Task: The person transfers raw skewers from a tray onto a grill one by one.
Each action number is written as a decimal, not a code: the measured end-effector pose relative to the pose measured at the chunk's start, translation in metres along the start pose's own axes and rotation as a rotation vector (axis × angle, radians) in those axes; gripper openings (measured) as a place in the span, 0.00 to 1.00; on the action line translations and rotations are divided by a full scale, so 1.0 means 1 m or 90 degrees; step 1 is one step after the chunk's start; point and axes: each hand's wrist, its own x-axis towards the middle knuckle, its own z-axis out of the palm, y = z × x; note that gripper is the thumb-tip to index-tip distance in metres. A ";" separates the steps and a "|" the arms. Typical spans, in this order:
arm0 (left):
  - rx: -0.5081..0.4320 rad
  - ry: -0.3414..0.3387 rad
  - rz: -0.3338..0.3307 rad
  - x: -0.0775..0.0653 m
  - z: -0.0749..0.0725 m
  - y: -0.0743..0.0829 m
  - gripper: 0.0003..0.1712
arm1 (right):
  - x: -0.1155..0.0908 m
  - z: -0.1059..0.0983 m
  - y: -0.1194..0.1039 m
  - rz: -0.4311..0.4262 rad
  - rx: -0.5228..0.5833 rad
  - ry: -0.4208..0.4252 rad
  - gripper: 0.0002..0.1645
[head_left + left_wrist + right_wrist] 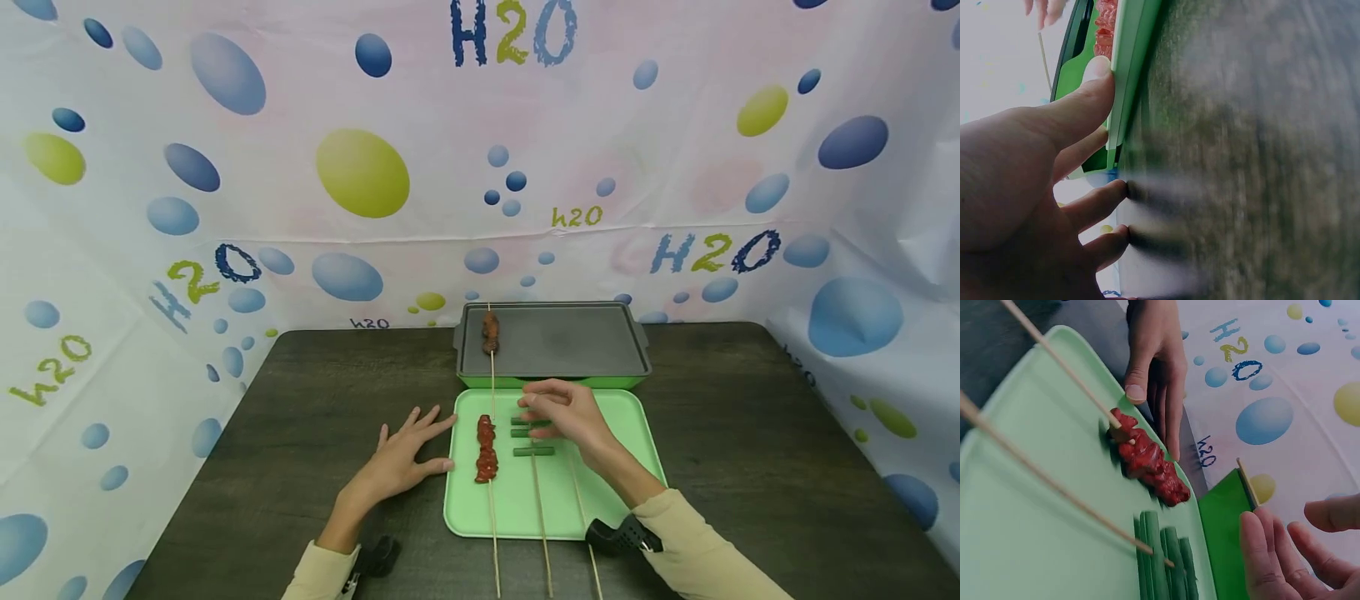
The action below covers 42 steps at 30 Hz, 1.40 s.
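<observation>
Lower centre, I see tray (517, 512) holding meat (486, 450), greens (534, 452); left grip (405, 457) splayed against tray, right grip (568, 414) parted, both empty.

Dark wood-grain table (337, 375), light green tray (465, 500) on it, gray griddle (562, 342) just beyond

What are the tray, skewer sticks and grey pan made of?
Tray: probably plastic, smooth satin; even green colour, rounded rim. Skewer sticks: likely bamboo or wood, matte; pale tan, slender. Grey pan: perhaps coated metal, dull finish; uniform dark surface, but could be plastic.
</observation>
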 end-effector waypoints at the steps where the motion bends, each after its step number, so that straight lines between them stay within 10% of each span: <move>1: -0.001 -0.001 0.002 0.000 0.000 0.000 0.42 | -0.005 -0.003 0.000 -0.006 -0.013 0.001 0.21; 23: -0.004 0.005 -0.003 0.000 -0.004 0.000 0.41 | -0.103 -0.052 0.018 0.025 -0.088 -0.085 0.31; 42: 0.001 -0.004 -0.003 -0.001 -0.002 0.000 0.41 | -0.143 -0.070 0.063 0.170 0.059 -0.216 0.29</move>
